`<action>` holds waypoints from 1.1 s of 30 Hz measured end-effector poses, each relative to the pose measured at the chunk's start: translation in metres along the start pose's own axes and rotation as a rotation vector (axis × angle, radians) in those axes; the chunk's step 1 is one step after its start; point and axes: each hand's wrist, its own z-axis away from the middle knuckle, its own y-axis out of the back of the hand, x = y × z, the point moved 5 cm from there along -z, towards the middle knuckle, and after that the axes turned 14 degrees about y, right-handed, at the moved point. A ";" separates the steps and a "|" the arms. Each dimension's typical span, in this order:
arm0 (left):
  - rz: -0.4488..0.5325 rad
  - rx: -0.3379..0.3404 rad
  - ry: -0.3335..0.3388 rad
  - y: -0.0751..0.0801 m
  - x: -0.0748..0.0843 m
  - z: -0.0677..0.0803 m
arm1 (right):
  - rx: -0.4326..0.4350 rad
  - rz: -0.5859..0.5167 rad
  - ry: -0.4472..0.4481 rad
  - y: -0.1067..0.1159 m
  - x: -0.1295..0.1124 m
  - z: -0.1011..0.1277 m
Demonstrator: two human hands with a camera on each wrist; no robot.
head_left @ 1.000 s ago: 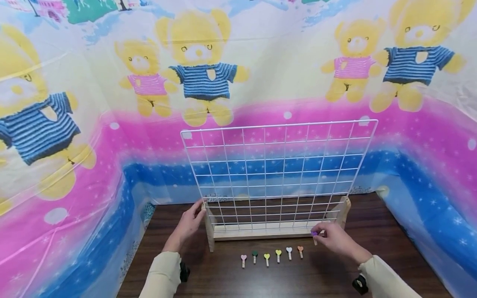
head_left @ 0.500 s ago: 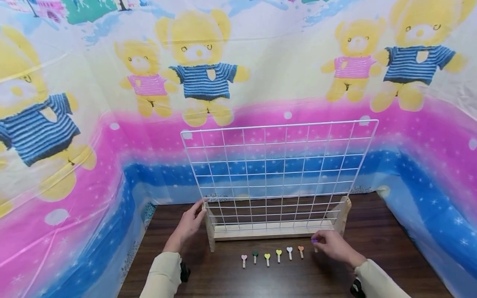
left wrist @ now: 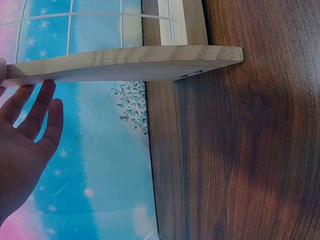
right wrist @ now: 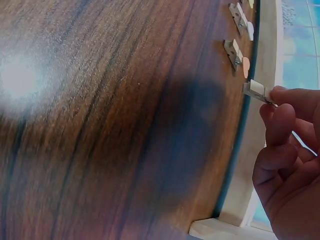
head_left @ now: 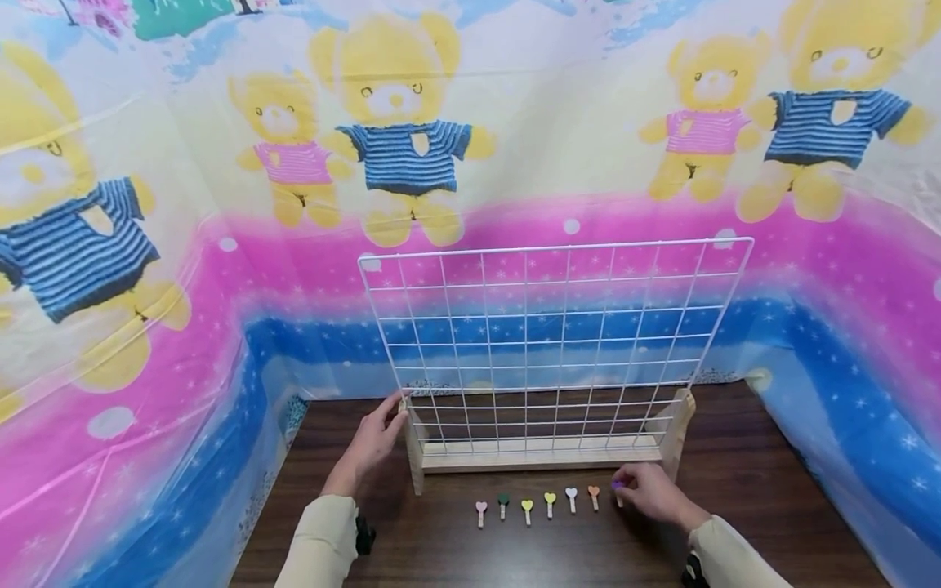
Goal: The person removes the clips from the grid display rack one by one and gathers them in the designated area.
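Purple clip (head_left: pixel 617 486) within right-hand grip (head_left: pixel 647 494)

Bright, even light in the head view, with wide-angle bending seen at the edges.
A white glare patch is seen on the table (right wrist: pixel 100 125) at the left of the right wrist view, a soft shadow lies beside the right hand (right wrist: pixel 290 165), and the wood grain is blurred.

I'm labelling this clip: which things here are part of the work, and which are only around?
In use:
right hand pinching the purple heart clip
left hand touching the wooden stand
wire grid
row of heart clips

Only around:
teddy bear backdrop
wooden table
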 end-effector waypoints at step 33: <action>-0.004 -0.010 -0.028 0.001 -0.001 0.000 | 0.010 0.101 0.010 -0.019 0.017 0.003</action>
